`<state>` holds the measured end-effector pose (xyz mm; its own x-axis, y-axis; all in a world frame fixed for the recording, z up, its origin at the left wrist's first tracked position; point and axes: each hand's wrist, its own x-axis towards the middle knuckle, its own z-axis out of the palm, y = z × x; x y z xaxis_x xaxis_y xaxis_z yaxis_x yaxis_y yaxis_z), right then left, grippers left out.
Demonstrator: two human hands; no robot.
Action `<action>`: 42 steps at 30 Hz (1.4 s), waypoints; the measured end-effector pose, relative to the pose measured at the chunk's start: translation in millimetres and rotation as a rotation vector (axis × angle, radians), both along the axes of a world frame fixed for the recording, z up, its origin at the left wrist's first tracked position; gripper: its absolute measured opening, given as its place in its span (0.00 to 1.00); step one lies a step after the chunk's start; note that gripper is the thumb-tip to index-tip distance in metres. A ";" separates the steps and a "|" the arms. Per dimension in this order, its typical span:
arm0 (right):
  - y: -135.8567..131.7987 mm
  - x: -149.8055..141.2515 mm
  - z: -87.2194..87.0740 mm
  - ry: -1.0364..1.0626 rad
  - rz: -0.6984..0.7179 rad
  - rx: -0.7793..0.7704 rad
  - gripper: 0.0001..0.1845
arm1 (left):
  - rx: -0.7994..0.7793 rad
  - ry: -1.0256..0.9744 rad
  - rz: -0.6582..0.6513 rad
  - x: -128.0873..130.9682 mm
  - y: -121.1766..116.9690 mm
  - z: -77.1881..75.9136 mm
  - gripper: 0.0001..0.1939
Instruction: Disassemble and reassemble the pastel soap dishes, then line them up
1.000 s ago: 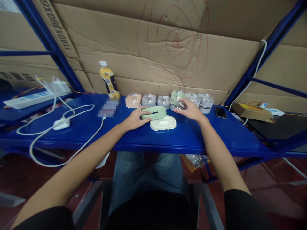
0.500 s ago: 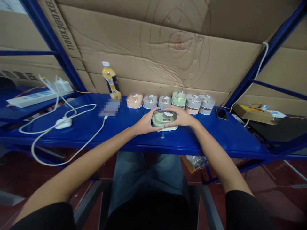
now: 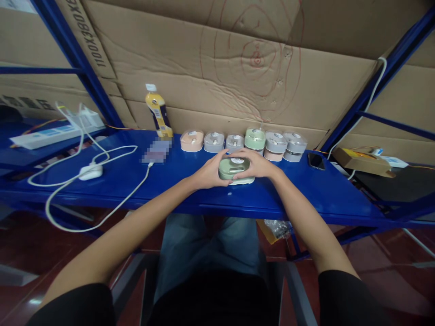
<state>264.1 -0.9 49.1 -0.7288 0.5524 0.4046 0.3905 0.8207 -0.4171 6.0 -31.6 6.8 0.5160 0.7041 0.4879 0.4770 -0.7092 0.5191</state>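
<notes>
Between my hands is a green oval box [image 3: 227,169] with a clear cover and a round white label on top. Fingers of my left hand [image 3: 211,173] wrap its left side, the thumb along the near edge. My right hand [image 3: 257,165] grips the right side, its thumb lying near the front. A white base or sheet [image 3: 244,181] shows under the box at the near right. Just behind stands a row of similar boxes: a peach one [image 3: 191,141], grey ones [image 3: 214,142], and a green one [image 3: 254,138] on top of another.
On the blue table [image 3: 190,201], a yellow bottle [image 3: 159,113] and a blurred-out phone-like item [image 3: 157,151] with a white cable are left. A dark phone [image 3: 316,161] lies right, near an opened carton [image 3: 363,162]. A cardboard wall [image 3: 152,50] rises behind.
The clear cover appears to sit closer over the green box, and my hands have shifted very slightly to the right. The row of boxes stays the same.
</notes>
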 end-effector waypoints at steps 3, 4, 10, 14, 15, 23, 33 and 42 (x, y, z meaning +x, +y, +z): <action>0.9 -0.5 -6.0 0.033 -0.004 -0.014 0.44 | -0.003 0.025 0.001 -1.0 -1.2 1.1 0.59; 0.3 -0.5 -7.2 0.045 -0.004 -0.016 0.44 | 0.001 0.035 0.000 -1.5 -1.4 1.1 0.58; -10.1 -1.5 -6.0 0.033 -0.073 -0.019 0.42 | 0.000 0.067 -0.048 -5.3 -0.5 0.5 0.56; -18.3 -4.2 -5.6 0.010 -0.132 0.012 0.44 | -0.011 0.062 -0.083 -6.3 0.2 2.2 0.54; -20.3 -4.9 -6.2 0.009 -0.145 0.024 0.44 | -0.009 0.060 -0.092 -6.5 0.5 2.7 0.54; -28.6 -6.2 -18.4 -0.038 -0.139 0.028 0.48 | -0.024 0.079 -0.087 -12.0 0.5 -0.2 0.51; -9.5 21.9 9.2 0.480 -0.532 0.234 0.37 | 0.149 -0.066 0.440 -14.0 19.2 28.5 0.47; 2.4 28.3 3.4 0.544 -0.725 0.255 0.32 | 0.022 -0.048 0.776 65.0 93.9 55.5 0.42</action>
